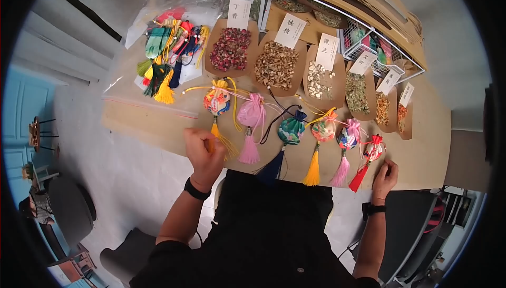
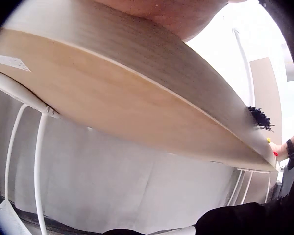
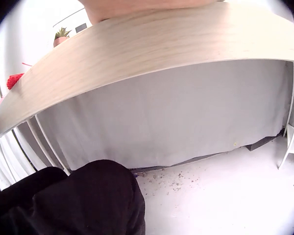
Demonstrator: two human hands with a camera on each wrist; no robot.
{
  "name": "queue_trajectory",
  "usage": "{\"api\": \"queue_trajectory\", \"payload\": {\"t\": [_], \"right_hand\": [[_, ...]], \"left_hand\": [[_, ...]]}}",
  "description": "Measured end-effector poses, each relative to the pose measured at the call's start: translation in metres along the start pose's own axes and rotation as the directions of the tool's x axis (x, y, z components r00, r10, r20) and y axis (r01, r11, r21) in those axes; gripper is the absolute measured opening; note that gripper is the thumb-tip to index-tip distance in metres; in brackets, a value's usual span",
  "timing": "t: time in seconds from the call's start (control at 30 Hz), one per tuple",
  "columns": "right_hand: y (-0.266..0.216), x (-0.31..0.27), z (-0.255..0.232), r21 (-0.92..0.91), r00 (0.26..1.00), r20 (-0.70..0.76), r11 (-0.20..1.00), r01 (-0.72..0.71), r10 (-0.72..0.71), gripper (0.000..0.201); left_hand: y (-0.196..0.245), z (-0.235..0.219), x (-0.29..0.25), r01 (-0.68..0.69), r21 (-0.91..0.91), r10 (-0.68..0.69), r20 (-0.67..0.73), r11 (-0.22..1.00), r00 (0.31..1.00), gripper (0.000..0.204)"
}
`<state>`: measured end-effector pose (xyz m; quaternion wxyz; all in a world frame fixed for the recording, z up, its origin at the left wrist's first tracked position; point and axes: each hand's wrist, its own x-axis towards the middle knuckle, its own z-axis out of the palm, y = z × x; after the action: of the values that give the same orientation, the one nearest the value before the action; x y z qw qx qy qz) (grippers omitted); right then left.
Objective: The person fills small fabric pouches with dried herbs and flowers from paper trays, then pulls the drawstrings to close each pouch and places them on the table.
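In the head view my left hand (image 1: 204, 153) rests at the table's front edge with fingers loosely curled, overlapping the yellow tassel of an orange patterned sachet (image 1: 216, 101). My right hand (image 1: 386, 177) rests at the edge farther right, loosely curled, beside the red tassel (image 1: 359, 178) of a small red-and-white sachet (image 1: 373, 151). Between the hands lies a row of drawstring sachets: a pink one (image 1: 251, 113), a green one (image 1: 291, 130) with a navy tassel, a peach one (image 1: 323, 129) and a blue-and-pink one (image 1: 348, 136). Each wrist view shows only part of its hand, at the top.
Behind the sachets stand paper trays of dried herbs, including rosebuds (image 1: 230, 49) and brown chips (image 1: 276, 65), with white label cards. Spare tasselled pouches (image 1: 174, 51) lie at the back left on clear plastic. A wooden-topped shelf (image 1: 358, 3) stands at the back right.
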<state>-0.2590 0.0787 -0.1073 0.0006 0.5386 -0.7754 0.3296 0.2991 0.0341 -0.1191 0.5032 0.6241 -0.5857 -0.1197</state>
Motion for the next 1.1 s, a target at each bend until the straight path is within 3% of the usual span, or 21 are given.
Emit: {"api": "queue_trajectory", "payload": {"t": [0.1,0.13,0.17,0.23,0.3,0.33,0.47,0.53,0.6,0.63,0.73,0.8,0.93,1.03,1.1], "right_hand": [[0.013,-0.001,0.006,0.027,0.996,-0.067,0.998,0.062,-0.06,0.014],[0.005,0.002,0.009,0.015,1.0,-0.011,1.0,0.011,-0.011,0.015],[0.017,-0.001,0.007,0.041,0.995,-0.068,0.997,0.07,-0.067,0.015],[0.017,-0.002,0.007,0.094,0.999,-0.053,0.996,0.001,0.004,0.016],[0.016,-0.002,0.007,0.081,0.998,-0.058,0.996,0.028,-0.024,0.015],[0.015,-0.002,0.005,0.068,0.999,-0.047,0.998,0.02,-0.017,0.015],[0.021,-0.001,0.01,0.082,0.995,-0.079,0.994,0.074,-0.067,0.014],[0.018,-0.002,0.009,0.083,0.995,-0.085,0.995,0.063,-0.056,0.014],[0.011,-0.004,0.008,0.096,0.994,-0.097,0.994,0.051,-0.042,0.013],[0.009,-0.005,0.008,0.1,0.994,-0.101,0.994,0.041,-0.031,0.013],[0.007,-0.005,0.007,0.095,0.981,-0.152,0.986,0.139,-0.124,0.012],[0.008,-0.006,0.009,0.087,0.988,-0.134,0.992,0.087,-0.075,0.012],[0.007,-0.004,0.007,0.05,0.99,-0.122,0.996,0.076,-0.069,0.012],[0.004,-0.004,0.008,0.067,0.983,-0.143,0.99,0.127,-0.117,0.013],[0.007,-0.004,0.007,0.054,0.992,-0.104,0.995,0.078,-0.072,0.013]], "left_hand": [[-0.001,-0.003,0.003,-0.047,0.039,0.046,0.028,0.998,0.999,0.025],[0.0,-0.004,0.004,-0.054,0.033,0.053,0.041,0.998,0.998,0.024],[0.001,-0.006,0.005,-0.06,0.027,0.059,0.054,0.998,0.997,0.024],[0.007,-0.01,0.01,-0.016,-0.005,0.016,0.042,1.0,0.999,0.022],[0.012,-0.015,0.018,0.045,-0.046,-0.042,0.053,0.998,0.998,0.021],[0.014,-0.019,0.031,-0.001,-0.047,0.002,0.005,0.999,1.0,0.018],[-0.001,-0.05,0.109,-0.109,0.265,0.14,-0.101,0.958,0.985,0.011],[-0.03,-0.068,0.158,-0.102,0.386,0.156,-0.112,0.917,0.981,0.015],[-0.071,-0.086,0.206,0.044,0.403,-0.044,-0.009,0.914,0.999,0.022],[-0.066,-0.096,0.229,0.234,0.373,-0.284,0.087,0.898,0.955,0.03],[-0.108,-0.103,0.27,0.106,0.596,-0.255,0.172,0.796,0.951,0.052],[-0.115,-0.099,0.283,0.053,0.69,-0.223,0.159,0.722,0.962,0.074],[-0.117,-0.078,0.302,0.195,0.801,-0.526,0.168,0.565,0.834,0.123],[-0.122,-0.072,0.304,0.205,0.775,-0.551,0.211,0.597,0.807,0.126],[-0.135,-0.07,0.307,0.213,0.766,-0.555,0.216,0.607,0.803,0.123]]}}
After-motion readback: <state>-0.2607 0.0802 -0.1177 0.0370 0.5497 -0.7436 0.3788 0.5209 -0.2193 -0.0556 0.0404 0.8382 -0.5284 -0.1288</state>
